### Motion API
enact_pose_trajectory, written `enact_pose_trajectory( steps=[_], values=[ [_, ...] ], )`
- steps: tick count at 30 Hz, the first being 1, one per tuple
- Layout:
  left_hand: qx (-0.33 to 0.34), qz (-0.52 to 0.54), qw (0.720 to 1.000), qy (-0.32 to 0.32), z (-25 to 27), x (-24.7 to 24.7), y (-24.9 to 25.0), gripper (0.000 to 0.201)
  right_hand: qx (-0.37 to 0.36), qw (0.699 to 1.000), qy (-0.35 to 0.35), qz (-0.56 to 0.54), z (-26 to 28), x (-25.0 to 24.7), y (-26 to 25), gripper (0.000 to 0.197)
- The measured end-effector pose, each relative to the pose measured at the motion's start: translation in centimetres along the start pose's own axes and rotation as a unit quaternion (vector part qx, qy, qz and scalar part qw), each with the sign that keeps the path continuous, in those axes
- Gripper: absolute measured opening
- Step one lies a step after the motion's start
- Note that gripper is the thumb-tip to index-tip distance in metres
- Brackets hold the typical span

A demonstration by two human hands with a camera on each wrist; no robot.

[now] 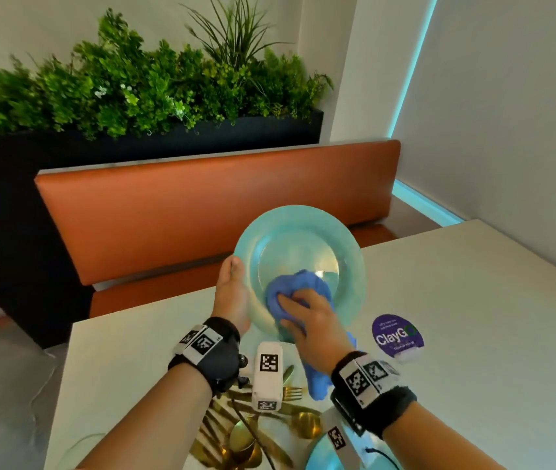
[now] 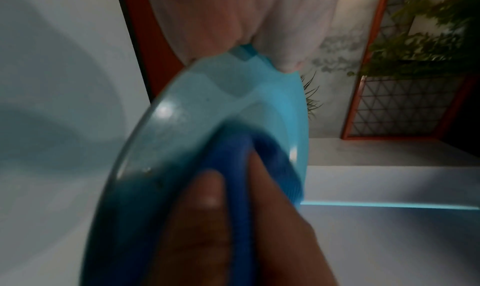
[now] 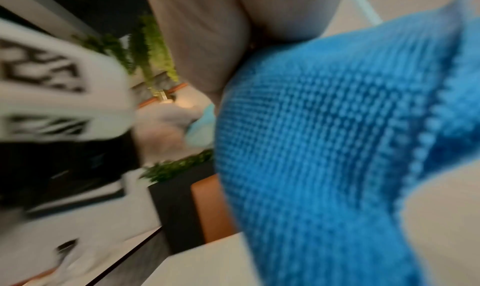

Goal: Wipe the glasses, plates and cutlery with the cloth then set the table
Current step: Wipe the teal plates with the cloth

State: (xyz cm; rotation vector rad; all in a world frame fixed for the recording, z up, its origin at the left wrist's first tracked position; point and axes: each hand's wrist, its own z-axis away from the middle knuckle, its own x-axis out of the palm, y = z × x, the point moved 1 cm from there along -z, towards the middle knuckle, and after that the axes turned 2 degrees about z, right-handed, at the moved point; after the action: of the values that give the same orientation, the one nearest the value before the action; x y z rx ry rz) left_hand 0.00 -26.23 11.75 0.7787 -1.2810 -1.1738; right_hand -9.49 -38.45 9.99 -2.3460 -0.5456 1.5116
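A turquoise plate (image 1: 298, 237) is held up tilted above the white table (image 1: 473, 317). My left hand (image 1: 231, 293) grips its left rim, thumb on the front face. My right hand (image 1: 307, 320) holds a bunched blue cloth (image 1: 295, 286) and presses it against the plate's lower centre. In the left wrist view the plate (image 2: 207, 105) and the cloth (image 2: 228, 146) fill the middle. The right wrist view is mostly the cloth (image 3: 324, 136), blurred. Gold cutlery (image 1: 253, 432) lies in a pile on the table under my forearms, and a second turquoise plate (image 1: 320, 452) shows at the bottom edge.
A purple round ClayGo sticker (image 1: 398, 334) lies on the table to the right. An orange bench (image 1: 215, 205) runs behind the table, with a dark planter of green plants (image 1: 141, 93) behind it. A white wall (image 1: 507, 113) stands at right.
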Motion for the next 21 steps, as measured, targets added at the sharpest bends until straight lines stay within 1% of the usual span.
enact_pose_trajectory(
  steps=[1,2,4,6,7,9,10,11,12,14,16,18,19,20,21],
  values=[
    [0.008,0.004,1.000,-0.007,0.5,0.0,0.4,0.027,-0.054,0.998,-0.002,0.009,0.8,0.2,-0.9,0.034],
    [0.012,0.001,1.000,-0.013,1.1,-0.1,0.7,0.027,-0.091,0.996,-0.006,0.015,1.5,-0.1,-1.3,0.035],
    [0.011,0.001,1.000,-0.020,2.3,-0.6,1.1,0.025,-0.139,0.990,-0.016,0.022,2.6,-1.7,-0.9,0.034],
    [0.003,0.013,1.000,-0.027,3.1,-1.1,1.4,0.025,-0.161,0.984,-0.006,0.075,3.1,-3.8,0.9,0.031],
    [0.001,0.016,0.999,-0.029,3.3,-1.1,1.4,0.024,-0.137,0.985,0.010,0.103,2.8,-4.8,2.4,0.030],
    [0.003,0.023,0.999,-0.042,4.0,-1.0,1.6,0.023,-0.026,0.992,0.050,0.117,1.9,-6.9,3.9,0.032],
    [0.001,0.026,0.998,-0.049,4.4,-0.6,1.7,0.023,0.019,0.990,0.073,0.118,1.5,-7.2,4.1,0.036],
    [0.002,0.025,0.998,-0.055,4.8,-0.3,1.7,0.024,0.038,0.988,0.089,0.123,1.2,-7.0,3.6,0.039],
    [0.000,0.023,0.998,-0.062,5.4,0.2,1.7,0.024,0.030,0.987,0.095,0.125,1.1,-6.3,2.6,0.041],
    [0.002,0.019,0.998,-0.066,6.0,0.9,1.6,0.026,-0.037,0.990,0.086,0.105,1.7,-4.3,-1.0,0.041],
    [0.009,0.016,0.998,-0.060,6.4,1.0,1.3,0.026,-0.101,0.989,0.053,0.092,3.5,-2.8,-3.6,0.040],
    [0.019,0.026,0.998,-0.049,6.6,0.6,1.4,0.026,-0.144,0.986,-0.005,0.084,5.8,-2.3,-3.8,0.041],
    [0.022,0.032,0.998,-0.049,6.6,0.2,1.6,0.026,-0.175,0.980,-0.033,0.092,6.8,-2.5,-3.4,0.042],
    [0.025,0.040,0.998,-0.050,6.6,-0.1,1.8,0.026,-0.211,0.970,-0.046,0.112,7.7,-2.7,-2.6,0.043],
    [0.028,0.046,0.997,-0.052,6.4,-0.5,2.1,0.025,-0.235,0.963,-0.045,0.128,8.1,-3.2,-1.5,0.044]
  ],
)
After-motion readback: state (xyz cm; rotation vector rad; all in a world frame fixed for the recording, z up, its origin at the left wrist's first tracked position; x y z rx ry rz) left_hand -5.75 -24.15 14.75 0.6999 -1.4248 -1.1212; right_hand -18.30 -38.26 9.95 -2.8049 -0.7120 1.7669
